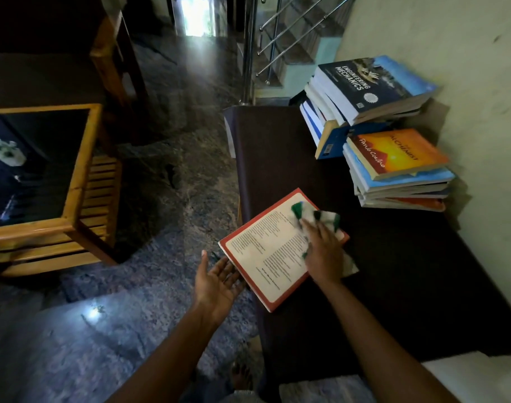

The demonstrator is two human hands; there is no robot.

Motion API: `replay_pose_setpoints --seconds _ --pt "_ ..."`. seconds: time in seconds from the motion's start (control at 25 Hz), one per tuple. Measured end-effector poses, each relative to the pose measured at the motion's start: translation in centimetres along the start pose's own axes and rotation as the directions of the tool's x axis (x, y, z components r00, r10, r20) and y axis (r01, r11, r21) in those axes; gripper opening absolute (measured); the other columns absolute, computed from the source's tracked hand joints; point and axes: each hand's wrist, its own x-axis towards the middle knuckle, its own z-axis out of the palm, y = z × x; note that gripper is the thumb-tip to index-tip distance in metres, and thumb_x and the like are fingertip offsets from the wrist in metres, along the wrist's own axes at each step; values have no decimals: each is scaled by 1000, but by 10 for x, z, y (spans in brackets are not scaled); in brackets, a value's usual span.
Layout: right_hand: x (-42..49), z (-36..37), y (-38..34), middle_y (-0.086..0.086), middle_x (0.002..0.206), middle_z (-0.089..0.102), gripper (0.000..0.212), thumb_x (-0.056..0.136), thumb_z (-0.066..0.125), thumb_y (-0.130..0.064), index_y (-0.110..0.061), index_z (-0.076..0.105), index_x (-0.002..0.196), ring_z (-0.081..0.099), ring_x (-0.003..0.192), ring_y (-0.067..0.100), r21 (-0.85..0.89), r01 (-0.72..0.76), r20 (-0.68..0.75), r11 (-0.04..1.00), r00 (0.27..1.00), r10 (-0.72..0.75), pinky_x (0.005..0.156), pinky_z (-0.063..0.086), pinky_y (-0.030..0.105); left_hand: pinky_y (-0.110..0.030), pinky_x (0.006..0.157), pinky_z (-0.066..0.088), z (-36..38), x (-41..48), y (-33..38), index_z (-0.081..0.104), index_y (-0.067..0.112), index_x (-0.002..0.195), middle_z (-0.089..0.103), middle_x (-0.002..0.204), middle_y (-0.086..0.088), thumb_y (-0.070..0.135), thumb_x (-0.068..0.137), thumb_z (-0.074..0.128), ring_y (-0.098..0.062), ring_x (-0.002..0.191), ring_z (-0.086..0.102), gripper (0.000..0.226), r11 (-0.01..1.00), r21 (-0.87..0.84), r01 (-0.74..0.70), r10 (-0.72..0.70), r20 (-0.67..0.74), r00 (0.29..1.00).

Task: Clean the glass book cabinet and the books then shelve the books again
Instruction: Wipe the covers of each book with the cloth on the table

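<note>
Fingers [309, 228] of the right hand [324, 253]: straight, slightly apart, flat on a green-and-white cloth [327, 218]. Presses that cloth onto the upper right part of a book [266, 254], curling round nothing. Fingers [229, 264] of the left hand [216, 282]: straight and relaxed, palm up, tips at the book's left edge; under it or only touching, impossible to tell.

Book itself: thin, lying flat and skewed, cream cover panel facing up with columns of small print too fine to read, framed by a red-orange border. Rests at the front edge of a dark brown surface [394, 280], left side jutting past it over the speckled floor [161, 205].

Farther back on the same surface, against the pale wall [466, 68], two piles of books: the near stack [402, 190] topped by an orange paperback [396, 152], the far stack [321, 112] topped by a dark blue volume [364, 82] titled Engineering Mechanics. Off to the left, well apart, a wooden table [74, 181] with a dark glass top.
</note>
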Motion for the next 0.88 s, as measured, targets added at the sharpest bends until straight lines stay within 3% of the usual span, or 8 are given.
replay_pose_setpoints --seconds 0.12,0.28,0.44,0.52,0.6,0.68,0.76,0.88 --pt "-66 21 -38 7 122 59 61 72 50 -3 -30 55 126 55 111 27 44 168 -30 985 986 -166 90 47 38 -41 78 49 2 4 -1 56 7 113 62 104 -14 58 93 36 -27 94 59 59 999 53 9 -9 -12 1000" --pt "-103 18 -59 0 115 64 52 71 48 -15 -31 61 119 49 107 13 239 314 17 919 945 -327 92 37 27 -37 67 52 12 16 3 62 8 104 65 105 -16 43 97 38 -28 88 63 43 975 219 34 -46 48 998" --pt "-67 -14 -44 -15 126 53 55 79 39 6 -25 57 122 45 122 7 534 148 -87 832 989 -120 105 37 36 -33 59 51 28 22 13 57 5 110 64 91 -13 14 96 49 -22 76 60 19 849 527 -27 70 -61 996" --pt "-43 -39 -37 -24 124 48 61 80 44 16 -27 55 123 47 124 12 575 63 -92 816 996 -12 106 38 34 -33 59 53 38 14 19 57 8 111 66 97 -12 10 97 47 -21 78 64 18 832 532 -155 163 32 986" --pt "-21 -67 -33 -20 125 50 61 81 46 19 -23 57 123 47 124 11 586 76 -104 807 994 -18 105 36 22 -29 57 56 50 -2 31 58 11 109 67 99 -11 10 96 47 -18 76 68 17 768 542 -340 274 202 940" --pt "-1 -93 -30 -13 128 51 58 82 47 18 -21 58 124 46 122 5 581 121 -139 804 989 -49 101 34 10 -29 65 57 66 -20 48 58 13 108 67 102 -9 12 95 48 -14 81 69 17 583 602 -546 387 384 838" --pt "18 -114 -29 -10 128 53 56 84 47 17 -20 57 124 45 121 0 576 176 -192 798 978 -78 95 32 3 -35 79 55 84 -30 72 58 18 110 66 105 -3 14 94 50 -14 92 66 18 281 669 -688 481 522 704" --pt "42 -139 -27 -12 125 53 52 86 47 15 -22 56 122 43 118 -4 561 243 -312 791 947 -69 93 31 1 -35 81 53 118 -34 105 61 22 108 66 100 5 18 91 56 -13 92 64 18 -99 664 -741 599 634 489"
